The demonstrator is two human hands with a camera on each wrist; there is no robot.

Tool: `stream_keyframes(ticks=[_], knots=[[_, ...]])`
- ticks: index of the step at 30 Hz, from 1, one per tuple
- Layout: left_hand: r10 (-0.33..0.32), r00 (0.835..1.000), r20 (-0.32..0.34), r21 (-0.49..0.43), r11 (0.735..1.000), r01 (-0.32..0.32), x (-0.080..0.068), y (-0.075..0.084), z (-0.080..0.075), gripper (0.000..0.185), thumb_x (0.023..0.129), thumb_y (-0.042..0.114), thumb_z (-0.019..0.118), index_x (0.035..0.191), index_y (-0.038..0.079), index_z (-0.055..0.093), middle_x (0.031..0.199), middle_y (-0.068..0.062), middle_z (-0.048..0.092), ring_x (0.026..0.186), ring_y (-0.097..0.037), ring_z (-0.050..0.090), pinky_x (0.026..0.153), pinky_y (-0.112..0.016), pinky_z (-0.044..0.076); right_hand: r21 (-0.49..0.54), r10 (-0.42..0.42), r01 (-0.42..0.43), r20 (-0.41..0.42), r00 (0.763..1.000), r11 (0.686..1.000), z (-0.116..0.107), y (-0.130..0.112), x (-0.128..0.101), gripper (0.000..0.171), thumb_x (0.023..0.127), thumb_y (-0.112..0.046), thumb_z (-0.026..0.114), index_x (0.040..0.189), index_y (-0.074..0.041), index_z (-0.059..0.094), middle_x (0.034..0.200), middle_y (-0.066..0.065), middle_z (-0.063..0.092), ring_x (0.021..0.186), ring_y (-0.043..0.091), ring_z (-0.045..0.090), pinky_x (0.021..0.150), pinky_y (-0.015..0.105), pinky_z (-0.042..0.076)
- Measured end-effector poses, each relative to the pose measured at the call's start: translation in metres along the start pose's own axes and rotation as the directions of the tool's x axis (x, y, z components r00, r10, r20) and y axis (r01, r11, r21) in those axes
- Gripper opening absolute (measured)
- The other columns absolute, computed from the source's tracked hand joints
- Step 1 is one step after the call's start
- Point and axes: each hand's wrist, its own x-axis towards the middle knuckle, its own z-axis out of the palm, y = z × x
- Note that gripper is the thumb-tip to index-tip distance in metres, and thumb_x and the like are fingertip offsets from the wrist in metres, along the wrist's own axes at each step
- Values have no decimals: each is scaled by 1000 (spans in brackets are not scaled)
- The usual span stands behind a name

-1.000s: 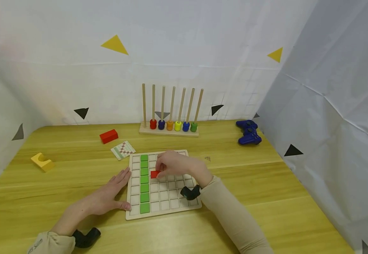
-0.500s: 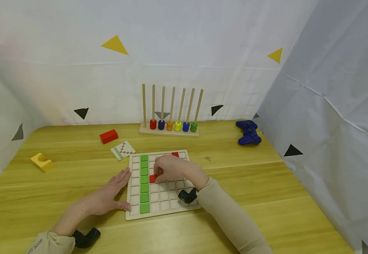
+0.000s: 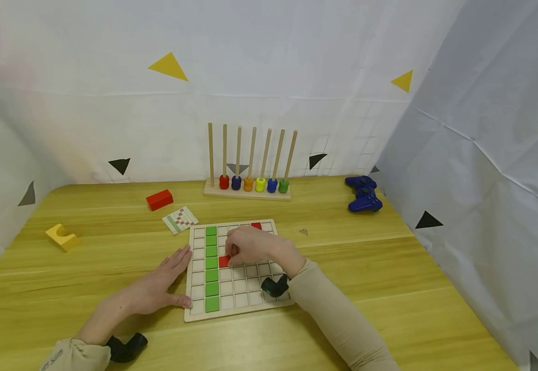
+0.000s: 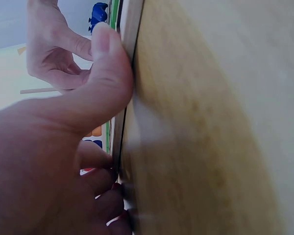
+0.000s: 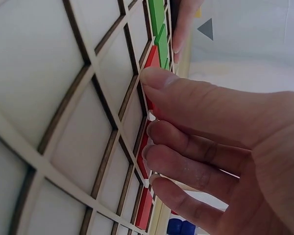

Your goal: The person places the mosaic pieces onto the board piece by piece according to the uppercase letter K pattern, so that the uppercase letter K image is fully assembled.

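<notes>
My left hand point(image 3: 157, 288) lies with spread fingers along the left edge of a wooden grid board point(image 3: 236, 312), thumb near its front left corner. Over the board, my right hand point(image 3: 252, 245) pinches a small red tile point(image 3: 223, 262) between thumb and curled fingers. That tile sits at a cell just right of a column of green tiles point(image 3: 211, 275). In the right wrist view the thumb presses on the red tile point(image 5: 151, 61), and more red tiles point(image 5: 144, 209) show in cells beyond the fingers. Another red tile point(image 3: 256, 225) is at the board's back row.
A patterned card point(image 3: 180, 220) lies behind the board, near a red block point(image 3: 160, 200). Farther left is a yellow arch block point(image 3: 62, 237). A peg stand point(image 3: 246, 193) with coloured beads stands at the back, and a blue game controller point(image 3: 364, 194) lies back right.
My right hand has moved slightly toward me with the red tile, to a nearer cell, uncovering a red tile in the back row. The left hand has stayed put.
</notes>
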Motion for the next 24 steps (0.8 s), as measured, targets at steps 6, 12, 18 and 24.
stream_keyframes(ticks=[6,12,18,24], knots=[[10,1000,-4,9,1000,-10,0,-1,1,110,82,54,73,159,0,15,168,-20,2,152,-47,4,119,-65,11,-5,-11,11,-9,1000,1000,1,1,1,17,90,-27,76,101,-14,75,91,-7,62,80,5,56,75,18,47],[15,1000,-2,16,1000,-15,2,-1,2,110,82,55,72,159,1,15,168,-19,3,151,-47,4,119,-66,13,50,-37,38,-12,999,998,-5,7,-5,26,90,-29,76,110,-12,73,98,-4,64,86,7,58,78,19,48],[19,1000,-14,16,1000,-19,2,-1,1,110,83,55,72,159,-1,15,167,-20,2,152,-47,3,119,-64,11,146,-101,109,-59,993,983,-26,26,-27,34,91,-24,76,119,-7,70,105,3,66,91,14,60,82,26,52],[15,1000,-7,3,1000,-15,1,-2,2,110,83,54,72,159,0,14,168,-19,1,152,-46,2,120,-64,9,195,-86,98,-71,994,976,-31,54,-52,30,92,-19,74,117,-3,70,107,10,67,91,14,60,85,32,54]])
